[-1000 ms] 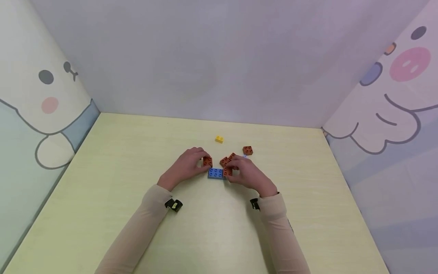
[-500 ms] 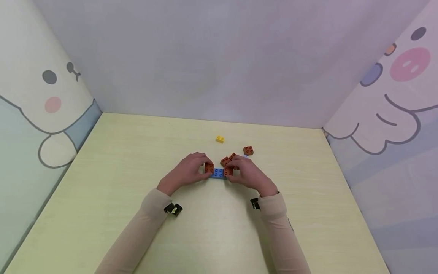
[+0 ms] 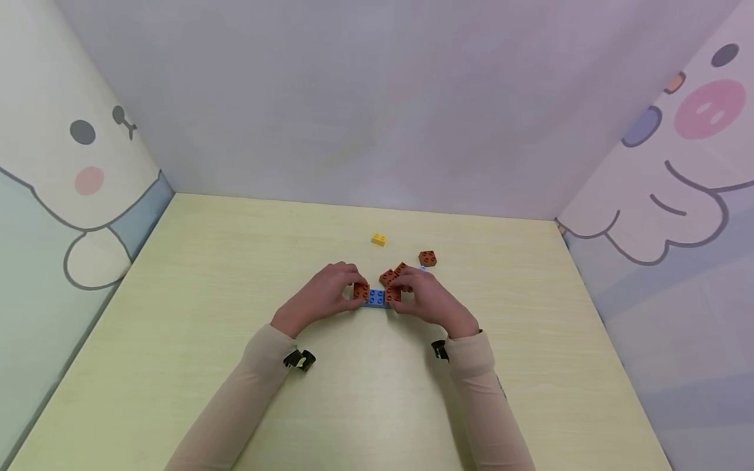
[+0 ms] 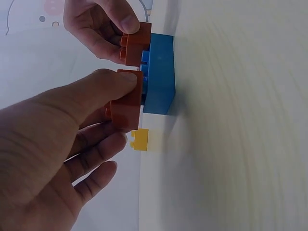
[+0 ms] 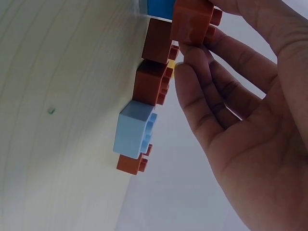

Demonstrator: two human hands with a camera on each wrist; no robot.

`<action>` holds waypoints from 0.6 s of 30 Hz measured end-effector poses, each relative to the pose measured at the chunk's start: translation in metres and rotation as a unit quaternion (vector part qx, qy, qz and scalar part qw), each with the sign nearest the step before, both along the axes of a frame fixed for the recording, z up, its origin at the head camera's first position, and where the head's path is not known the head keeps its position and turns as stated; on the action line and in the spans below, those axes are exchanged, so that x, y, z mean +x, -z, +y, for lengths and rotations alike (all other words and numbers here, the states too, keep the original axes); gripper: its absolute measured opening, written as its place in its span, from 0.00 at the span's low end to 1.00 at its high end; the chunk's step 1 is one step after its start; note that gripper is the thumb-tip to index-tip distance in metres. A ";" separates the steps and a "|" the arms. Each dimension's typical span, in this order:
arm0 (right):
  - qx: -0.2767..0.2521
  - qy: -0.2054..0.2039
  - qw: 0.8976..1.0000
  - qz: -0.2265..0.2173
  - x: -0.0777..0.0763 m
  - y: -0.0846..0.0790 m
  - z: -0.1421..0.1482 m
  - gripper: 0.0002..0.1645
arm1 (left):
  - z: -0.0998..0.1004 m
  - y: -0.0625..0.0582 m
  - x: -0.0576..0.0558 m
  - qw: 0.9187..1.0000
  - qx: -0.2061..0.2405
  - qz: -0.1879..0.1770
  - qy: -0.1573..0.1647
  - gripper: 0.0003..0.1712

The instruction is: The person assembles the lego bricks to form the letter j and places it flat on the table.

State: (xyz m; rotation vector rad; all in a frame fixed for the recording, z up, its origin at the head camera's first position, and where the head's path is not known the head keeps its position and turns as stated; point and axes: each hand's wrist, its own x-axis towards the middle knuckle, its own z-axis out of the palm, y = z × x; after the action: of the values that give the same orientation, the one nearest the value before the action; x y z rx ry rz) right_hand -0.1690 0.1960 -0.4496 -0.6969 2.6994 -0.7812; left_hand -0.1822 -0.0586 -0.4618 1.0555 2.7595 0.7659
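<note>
A blue building brick [image 3: 376,298] lies lengthwise on the table between the hands. My left hand [image 3: 323,294] pinches a reddish-brown brick [image 4: 126,108] between thumb and fingers, right at the studs of the blue brick's left end. In the left wrist view that brick looks slightly tilted over the studs. At the other end, my right hand [image 3: 429,299] pinches a second reddish-brown brick [image 5: 191,21], which sits on top of the blue one. The middle studs of the blue brick show between the two.
Behind the right hand lie two reddish-brown bricks [image 3: 388,277], a light blue brick [image 5: 132,129] and another reddish-brown brick [image 3: 427,258]. Farther back is a small yellow brick [image 3: 379,239]. The pale table [image 3: 247,248] meets a grey wall [image 3: 353,118] at the back.
My left hand has moved right and slightly toward me, bringing its reddish-brown brick from beside the blue brick to over its left end. My right hand has stayed in place.
</note>
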 end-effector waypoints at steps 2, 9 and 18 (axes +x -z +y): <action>-0.002 -0.002 1.000 0.004 0.001 -0.001 0.000 0.15 | 0.000 -0.001 0.000 1.000 0.000 0.003 0.005 0.16; -0.003 -0.007 1.000 0.016 0.001 -0.001 0.002 0.15 | 0.000 0.001 -0.003 1.000 -0.002 0.008 0.013 0.16; -0.018 -0.007 1.000 0.018 0.000 0.002 0.002 0.14 | 0.000 0.004 -0.003 1.000 0.003 -0.012 0.000 0.16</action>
State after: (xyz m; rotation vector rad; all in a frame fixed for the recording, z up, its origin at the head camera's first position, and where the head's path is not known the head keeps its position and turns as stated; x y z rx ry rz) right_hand -0.1693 0.1981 -0.4521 -0.7435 2.7154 -0.8248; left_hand -0.1849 -0.0590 -0.4653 1.0402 2.7379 0.7827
